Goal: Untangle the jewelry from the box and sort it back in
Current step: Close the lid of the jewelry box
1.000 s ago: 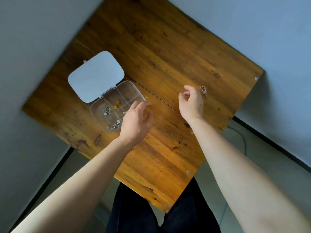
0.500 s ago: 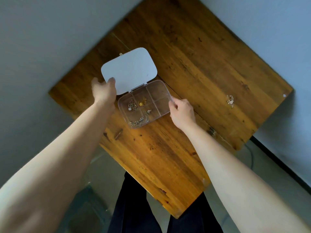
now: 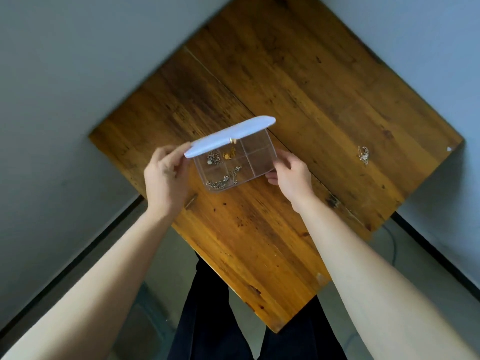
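Note:
A clear plastic box [image 3: 259, 168] with several compartments sits near the middle of the wooden table [image 3: 324, 87]. Silver chains [image 3: 219, 182] and a gold piece [image 3: 228, 154] lie in its left compartments; the right ones look bare. Its white lid [image 3: 228, 137] stands half raised over the box. My left hand [image 3: 166, 178] pinches the lid's left corner. My right hand [image 3: 292, 178] grips the box's right edge. A small tangle of silver jewelry [image 3: 363, 155] lies loose on the table far to the right.
The table stands in a corner between grey walls. Its front corner [image 3: 275, 328] points toward my dark trousers. A cable [image 3: 393, 245] runs on the floor at the right.
My left hand took the lid's edge and swung the lid from flat open up over the box. My right hand left the loose jewelry on the table and now holds the box.

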Demonstrator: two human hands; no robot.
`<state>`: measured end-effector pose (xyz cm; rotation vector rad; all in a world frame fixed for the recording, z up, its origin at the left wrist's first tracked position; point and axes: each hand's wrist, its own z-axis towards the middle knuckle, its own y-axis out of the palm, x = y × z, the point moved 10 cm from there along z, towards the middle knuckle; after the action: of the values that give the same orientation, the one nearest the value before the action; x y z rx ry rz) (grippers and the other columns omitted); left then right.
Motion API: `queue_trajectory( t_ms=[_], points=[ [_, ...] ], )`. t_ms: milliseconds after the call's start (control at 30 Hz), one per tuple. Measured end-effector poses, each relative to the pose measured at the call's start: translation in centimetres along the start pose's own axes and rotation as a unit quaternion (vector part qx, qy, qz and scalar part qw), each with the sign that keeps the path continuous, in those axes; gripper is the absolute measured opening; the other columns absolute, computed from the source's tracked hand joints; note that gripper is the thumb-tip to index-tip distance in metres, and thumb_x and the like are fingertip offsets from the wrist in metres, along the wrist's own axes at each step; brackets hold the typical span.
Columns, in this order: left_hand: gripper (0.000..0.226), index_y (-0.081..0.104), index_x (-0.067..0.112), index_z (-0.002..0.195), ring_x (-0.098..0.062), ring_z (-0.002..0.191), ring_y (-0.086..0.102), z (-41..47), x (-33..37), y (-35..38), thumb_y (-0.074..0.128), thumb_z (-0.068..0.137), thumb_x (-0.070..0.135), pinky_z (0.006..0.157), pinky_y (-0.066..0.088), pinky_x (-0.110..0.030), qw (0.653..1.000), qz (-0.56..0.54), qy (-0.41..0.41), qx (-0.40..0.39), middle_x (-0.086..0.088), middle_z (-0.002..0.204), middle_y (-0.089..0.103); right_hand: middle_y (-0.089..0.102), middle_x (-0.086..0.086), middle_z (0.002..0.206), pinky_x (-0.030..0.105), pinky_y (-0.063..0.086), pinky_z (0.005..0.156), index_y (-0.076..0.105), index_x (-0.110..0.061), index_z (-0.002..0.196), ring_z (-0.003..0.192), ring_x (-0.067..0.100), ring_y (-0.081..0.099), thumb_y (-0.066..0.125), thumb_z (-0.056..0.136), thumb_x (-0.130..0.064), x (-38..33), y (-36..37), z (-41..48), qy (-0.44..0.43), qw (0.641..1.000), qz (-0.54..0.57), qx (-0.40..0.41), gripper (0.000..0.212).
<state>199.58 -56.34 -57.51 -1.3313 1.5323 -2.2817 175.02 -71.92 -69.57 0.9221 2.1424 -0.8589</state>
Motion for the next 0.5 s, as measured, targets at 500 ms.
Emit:
queue_trajectory(
  t_ms=[500],
  points=[
    [0.052, 0.033, 0.021, 0.152, -0.021, 0.142, 0.036, -7.4, -4.4, 8.1, 0.039, 0.103, 0.037, 0.116, 0.032, -0.043, 0.895, -0.23, -0.351, -0.155, 0.002, 0.155, 0.039, 0.06, -0.008, 0.131, 0.025, 0.06, 0.081, 0.053, -0.031, 0.138, 0.111, 0.016, 0.065, 0.054, 0.101, -0.04, 0.0, 0.5, -1.0, 0.022, 0.999, 0.025, -0.028, 0.038]
  ],
)
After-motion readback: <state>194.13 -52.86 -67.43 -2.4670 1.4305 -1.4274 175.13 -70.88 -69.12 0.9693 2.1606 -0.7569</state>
